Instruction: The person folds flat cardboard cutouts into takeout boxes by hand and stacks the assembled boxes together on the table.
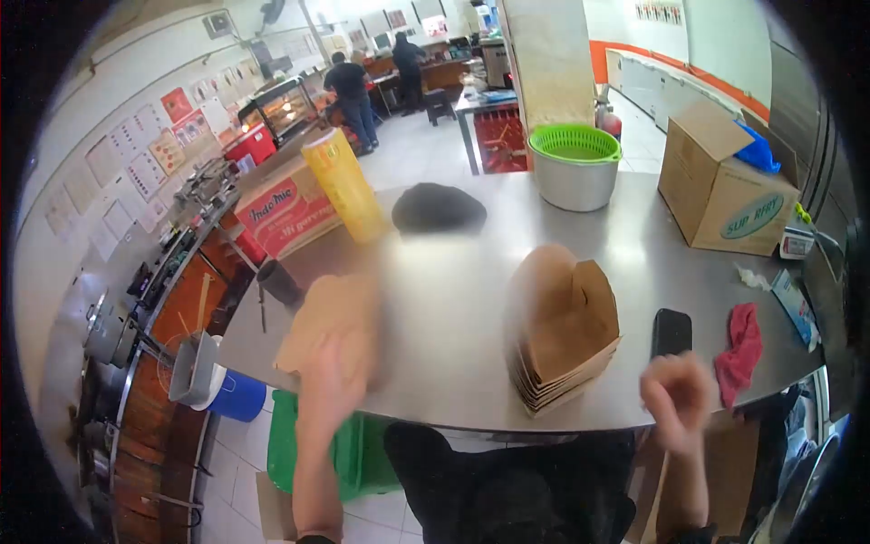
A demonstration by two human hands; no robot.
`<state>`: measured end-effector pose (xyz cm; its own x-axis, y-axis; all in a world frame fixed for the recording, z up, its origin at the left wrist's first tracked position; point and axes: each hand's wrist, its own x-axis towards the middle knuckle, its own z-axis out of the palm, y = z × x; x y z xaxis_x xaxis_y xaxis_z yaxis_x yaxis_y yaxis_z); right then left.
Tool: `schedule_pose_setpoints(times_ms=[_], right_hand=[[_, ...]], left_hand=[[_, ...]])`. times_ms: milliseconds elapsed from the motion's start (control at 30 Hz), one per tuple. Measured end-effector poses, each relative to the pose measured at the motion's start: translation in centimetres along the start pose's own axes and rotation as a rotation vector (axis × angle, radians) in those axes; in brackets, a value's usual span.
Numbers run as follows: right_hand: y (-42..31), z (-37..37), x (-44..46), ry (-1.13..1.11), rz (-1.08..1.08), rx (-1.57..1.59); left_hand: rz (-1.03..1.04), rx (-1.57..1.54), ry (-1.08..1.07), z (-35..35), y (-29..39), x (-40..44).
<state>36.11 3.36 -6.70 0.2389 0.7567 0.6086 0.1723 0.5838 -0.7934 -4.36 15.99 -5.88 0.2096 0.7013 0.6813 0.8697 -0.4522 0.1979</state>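
Note:
My left hand (pixel 333 376) lies over flat brown cardboard (pixel 317 313) at the left of the steel table, fingers stretched out along it and blurred. To the right, my right hand (pixel 678 401) is raised near the table's front edge, its fingers curled toward the thumb with nothing visible in them. Just beyond it lies a black phone (pixel 671 332). Between my hands, right of centre, stands a nested stack of folded brown cardboard food trays (pixel 569 340), partly smeared by a blurry patch in the view.
On the steel table (pixel 453 381) are an Indomie carton (pixel 288 210), a yellow roll (pixel 343 186), a dark cup (pixel 279 283), a green-topped pot (pixel 573 181), an open carton (pixel 725 195) and a pink cloth (pixel 739 354). A green bin (pixel 335 453) is below. Two people stand far back.

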Motion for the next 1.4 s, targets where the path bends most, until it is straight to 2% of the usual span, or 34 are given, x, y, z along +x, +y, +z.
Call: schedule_pose_setpoints(times_ms=[33, 67, 100, 133, 200, 233, 300, 367, 433, 500, 533, 600, 733, 800, 867, 933, 1000, 1133, 1200, 1267, 1300, 1333, 1400], right_hand=[[2.9, 0.4, 0.0, 0.050, 0.097, -0.199], [6.0, 0.6, -0.1, 0.041, 0.024, -0.250], [8.5, 0.6, -0.5, 0.023, 0.092, -0.235], [10.5, 0.6, -1.4, 0.036, 0.077, -0.224], [12.1, 1.5, -2.0, -0.032, 0.211, -0.234], [12.1, 1.1, -2.1, -0.070, 0.155, -0.309], [11.8, 1.2, -1.9, -0.017, 0.201, -0.244], [11.9, 0.9, -1.5, 0.031, 0.227, -0.194], [12.2, 0.9, -1.7, 0.137, 0.227, -0.389], [12.1, 1.0, -1.7, 0.120, 0.209, -0.443], [11.9, 1.1, -1.8, 0.107, 0.193, -0.495], [11.6, 1.2, -1.6, 0.098, 0.195, -0.478], [11.5, 1.2, -1.7, 0.095, 0.177, -0.441], [11.2, 0.8, -1.8, 0.112, 0.256, -0.402], [11.0, 0.6, -1.9, 0.122, 0.330, -0.361], [10.5, 1.3, -2.6, 0.251, -0.029, -0.286], [7.9, 3.6, -3.7, 0.087, -0.081, -0.421], [7.0, 9.2, -4.4, 0.014, 0.001, -0.599], [10.1, 10.2, -3.5, 0.099, -0.060, -0.657], [10.5, 9.4, -0.9, 0.102, -0.007, -0.673], [10.7, 8.3, 0.6, 0.013, 0.066, -0.658], [10.8, 7.5, 2.1, -0.076, 0.136, -0.643], [11.3, 6.2, 5.4, -0.108, 0.128, -0.581]], left_hand=[[0.007, 0.013, 0.015, 1.2, -2.5, -0.3], [-0.182, 0.072, -0.290, 2.1, -4.7, -0.6], [-0.375, 0.129, -0.593, 2.2, -5.7, -0.9], [-0.362, 0.140, -0.578, 1.8, -6.0, -1.0], [-0.292, 0.079, -0.658, 1.3, -6.1, -0.2], [-0.282, 0.090, -0.657, 1.1, -6.3, 0.5], [-0.272, 0.136, -0.841, 0.5, -5.7, 1.2], [-0.250, 0.120, -0.805, 1.0, -5.7, 0.9], [-0.228, 0.102, -0.767, 1.9, -5.6, 0.2], [-0.139, 0.191, -0.485, 2.6, -5.3, -0.6], [-0.137, 0.192, -0.486, 2.8, -5.0, -0.9], [-0.216, 0.185, -0.267, 3.0, -3.9, -0.9], [-0.276, 0.179, -0.272, 2.6, -3.3, -0.7], [-0.358, 0.060, -0.138, 3.0, -3.4, -1.2], [-0.391, 0.051, -0.137, 3.7, -3.9, -1.6], [-0.425, 0.037, -0.132, 3.9, -3.8, -2.1], [-0.441, 0.032, -0.135, 4.0, -3.3, -2.0], [-0.495, 0.041, -0.180, 3.7, -2.8, -2.0], [-0.654, -0.167, -0.254, 3.1, -2.6, -1.8], [-0.544, -0.178, -0.221, 3.9, -5.3, -3.1], [-0.446, -0.203, -0.190, 3.9, -6.5, -3.6], [-0.427, -0.190, -0.193, 3.4, -6.7, -3.7], [-0.400, -0.082, -0.226, 3.2, -6.4, -4.2]])
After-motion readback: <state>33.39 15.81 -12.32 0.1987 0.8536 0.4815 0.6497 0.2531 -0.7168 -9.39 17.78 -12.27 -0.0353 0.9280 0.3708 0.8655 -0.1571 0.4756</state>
